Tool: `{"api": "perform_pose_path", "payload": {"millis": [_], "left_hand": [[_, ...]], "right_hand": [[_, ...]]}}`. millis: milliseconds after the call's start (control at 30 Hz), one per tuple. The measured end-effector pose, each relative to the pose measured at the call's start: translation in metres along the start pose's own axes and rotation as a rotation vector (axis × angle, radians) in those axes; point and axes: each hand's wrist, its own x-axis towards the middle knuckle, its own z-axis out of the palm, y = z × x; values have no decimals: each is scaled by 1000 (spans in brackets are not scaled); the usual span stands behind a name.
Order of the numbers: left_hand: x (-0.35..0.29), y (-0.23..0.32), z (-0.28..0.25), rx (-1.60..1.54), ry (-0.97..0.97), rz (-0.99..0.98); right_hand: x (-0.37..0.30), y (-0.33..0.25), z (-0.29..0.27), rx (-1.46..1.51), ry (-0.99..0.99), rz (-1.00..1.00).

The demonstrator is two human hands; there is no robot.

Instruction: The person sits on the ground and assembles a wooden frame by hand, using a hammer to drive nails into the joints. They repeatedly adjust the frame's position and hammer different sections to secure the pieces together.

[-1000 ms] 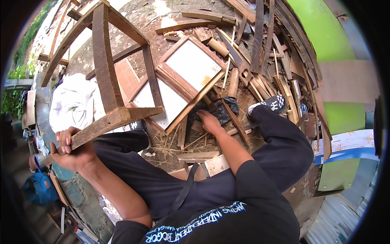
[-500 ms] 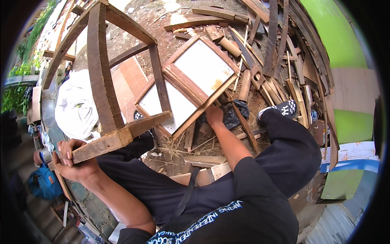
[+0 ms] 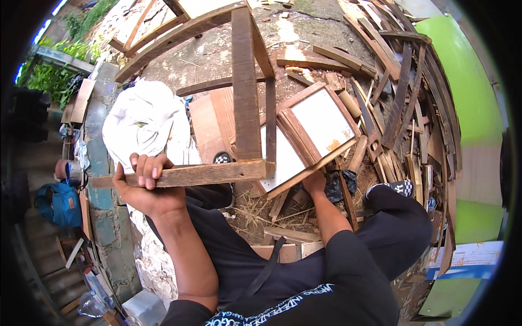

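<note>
My left hand [image 3: 147,187] is closed around one end of a bar of a rough wooden frame [image 3: 246,87]. Dark weathered posts and rails of this frame stand up and away from the bar, in front of my knees. Beyond its lower corner lie two wood-framed white panels [image 3: 322,120], side by side and tilted on the ground. My right hand [image 3: 314,183] reaches in at the near edge of these panels. That edge hides its fingers, so what they hold cannot be made out. A black plastic bag [image 3: 348,185] lies just beside it.
A handsaw [image 3: 373,142] lies among wood scraps to the right. Long planks [image 3: 399,92] are heaped along the right side by green panels [image 3: 454,98]. A white cloth bundle [image 3: 142,122] and a plywood sheet [image 3: 209,122] lie left; a blue bag [image 3: 58,204] sits further left.
The view has swung to the left. My left hand has brought the wooden frame round to the right, and its held bar now lies nearly level. My right hand stays at the panels' edge.
</note>
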Motion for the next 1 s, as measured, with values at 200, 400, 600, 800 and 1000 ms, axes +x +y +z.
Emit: {"api": "perform_pose_path", "payload": {"millis": [200, 400, 600, 800, 1000], "left_hand": [[6, -13, 7, 51, 40, 47], [2, -24, 13, 75, 3, 21], [5, -25, 9, 73, 86, -6], [4, -23, 9, 44, 85, -32], [4, -24, 11, 39, 85, -30]], "right_hand": [[-23, -37, -36, 346, 336, 26], [-15, -28, -90, 518, 635, 258], [10, -41, -210, 1062, 883, 124], [-46, -168, -374, 1016, 801, -457], [-112, -245, -420, 928, 277, -769]]}}
